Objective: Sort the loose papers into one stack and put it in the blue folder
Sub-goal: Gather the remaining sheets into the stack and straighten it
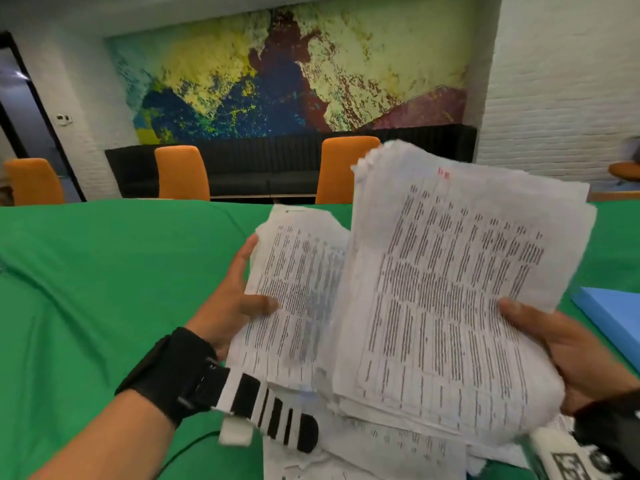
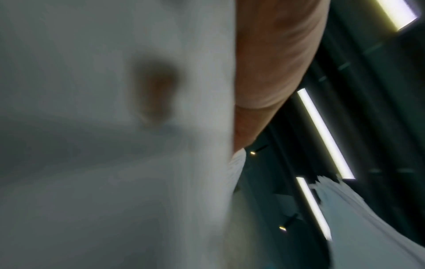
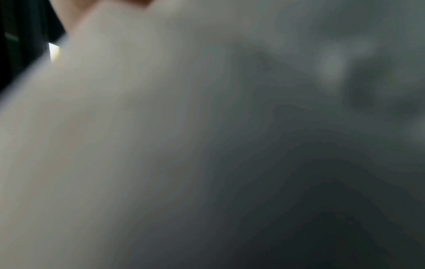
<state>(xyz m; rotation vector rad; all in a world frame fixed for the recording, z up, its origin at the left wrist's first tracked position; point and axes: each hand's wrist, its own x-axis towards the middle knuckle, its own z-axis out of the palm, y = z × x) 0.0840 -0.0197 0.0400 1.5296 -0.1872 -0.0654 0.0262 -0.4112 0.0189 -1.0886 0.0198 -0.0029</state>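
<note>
Covering the table, a green cloth [image 1: 104, 289] runs back toward orange chairs [image 1: 181, 173] and a painted mural [image 1: 277, 71]. At its right edge lies the blue folder [image 1: 613, 317], with loose sheets [image 1: 381, 448] near the front edge. Above them the left hand [image 1: 232, 303] grips a smaller sheaf [image 1: 298, 289] while the right hand [image 1: 568, 351] grips a thick, ragged stack [image 1: 450, 289] of printed pages.

The green tablecloth [image 1: 104, 289] lies bare to the left of the left hand [image 1: 232, 303] — a hand could pass there freely. The middle and right are blocked: two raised bundles of papers [image 1: 450, 289] fill the space between the hands, and more loose sheets [image 1: 363, 452] cover the near edge. On the right the blue folder [image 1: 609, 313] lies just beside the right hand [image 1: 571, 351] — little room there.
</note>
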